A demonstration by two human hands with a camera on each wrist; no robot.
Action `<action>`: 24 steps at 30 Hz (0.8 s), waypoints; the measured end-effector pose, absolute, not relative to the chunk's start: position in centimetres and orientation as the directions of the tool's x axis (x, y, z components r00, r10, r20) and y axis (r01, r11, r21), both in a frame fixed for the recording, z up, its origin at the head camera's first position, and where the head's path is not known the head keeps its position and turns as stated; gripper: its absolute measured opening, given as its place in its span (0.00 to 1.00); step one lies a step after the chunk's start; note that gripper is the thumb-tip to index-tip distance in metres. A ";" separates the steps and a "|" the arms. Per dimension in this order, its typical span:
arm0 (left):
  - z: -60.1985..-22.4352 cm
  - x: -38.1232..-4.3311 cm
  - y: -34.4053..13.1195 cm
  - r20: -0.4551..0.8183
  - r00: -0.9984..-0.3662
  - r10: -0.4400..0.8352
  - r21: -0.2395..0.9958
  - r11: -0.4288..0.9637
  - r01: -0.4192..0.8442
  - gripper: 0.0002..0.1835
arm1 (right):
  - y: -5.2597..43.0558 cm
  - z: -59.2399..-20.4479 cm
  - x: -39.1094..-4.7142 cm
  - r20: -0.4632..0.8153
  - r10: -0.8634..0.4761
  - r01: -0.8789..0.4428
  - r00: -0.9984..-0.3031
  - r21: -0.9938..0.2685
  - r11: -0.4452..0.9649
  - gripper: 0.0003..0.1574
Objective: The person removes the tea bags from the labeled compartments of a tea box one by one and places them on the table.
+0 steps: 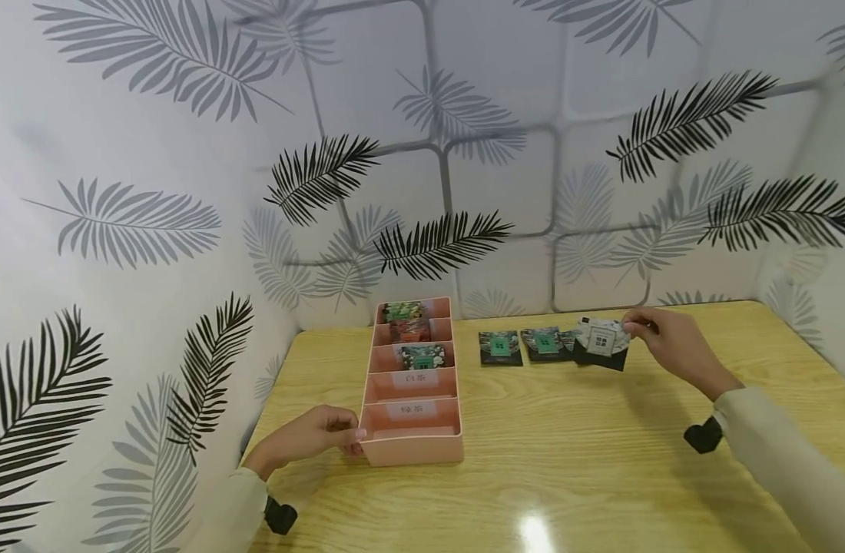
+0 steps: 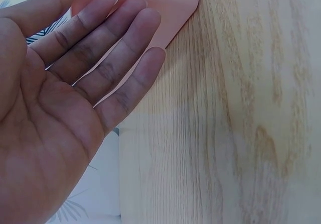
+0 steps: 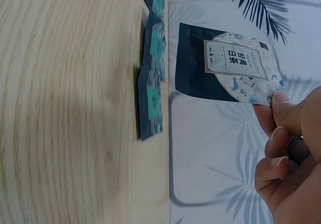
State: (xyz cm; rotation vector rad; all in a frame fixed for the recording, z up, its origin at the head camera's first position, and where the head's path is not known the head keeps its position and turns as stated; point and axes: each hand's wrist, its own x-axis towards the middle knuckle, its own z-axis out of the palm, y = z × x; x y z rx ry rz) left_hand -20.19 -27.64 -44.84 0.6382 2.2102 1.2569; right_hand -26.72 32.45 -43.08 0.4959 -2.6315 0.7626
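My right hand [image 1: 678, 349] pinches a tea sachet [image 3: 225, 66] by one corner between thumb and fingertips. The sachet is dark on one half and pale with blue flowers on the other, with a framed label, and it is held above the table. Behind it lie three dark tea sachets with green labels [image 3: 154, 103] in a row; the held one partly covers the rightmost in the head view. At the left, my left hand [image 1: 312, 436] holds the near-left corner of a long pink divided box [image 1: 415, 452], thumb at the rim and fingers against the outer wall.
Three far compartments of the box hold sachets: a green-yellow one [image 1: 402, 311], a red one [image 1: 410, 330] and a dark floral one [image 1: 423, 357]. The two near compartments bear paper labels [image 1: 414, 409]. A leaf-patterned wall [image 1: 492, 184] backs the wooden table [image 1: 547, 445].
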 end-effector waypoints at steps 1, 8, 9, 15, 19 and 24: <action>-44.9 -20.2 -27.7 -0.200 -0.757 0.623 0.876 0.459 0.146 0.16 | 32.9 -43.2 -26.8 0.420 -0.223 -0.411 -0.880 -0.437 0.800 0.12; -45.1 -20.4 -27.9 -0.190 -0.749 0.635 0.882 0.446 0.154 0.16 | 35.7 -43.6 -26.8 0.391 -0.182 -0.354 -0.902 -0.430 0.831 0.13; -45.2 -20.4 -27.9 -0.186 -0.747 0.638 0.883 0.442 0.157 0.16 | 36.1 -43.6 -26.9 0.388 -0.176 -0.346 -0.905 -0.430 0.834 0.13; -45.1 -20.4 -27.9 -0.176 -0.739 0.650 0.888 0.429 0.165 0.16 | 37.8 -44.4 -27.1 0.353 -0.149 -0.300 -0.924 -0.424 0.854 0.13; -45.0 -20.4 -27.9 -0.178 -0.739 0.649 0.890 0.427 0.161 0.16 | 38.7 -44.7 -27.4 0.328 -0.142 -0.278 -0.934 -0.416 0.866 0.13; -45.1 -20.4 -28.0 -0.177 -0.741 0.648 0.894 0.420 0.154 0.16 | 39.4 -44.9 -27.7 0.301 -0.145 -0.268 -0.942 -0.421 0.866 0.15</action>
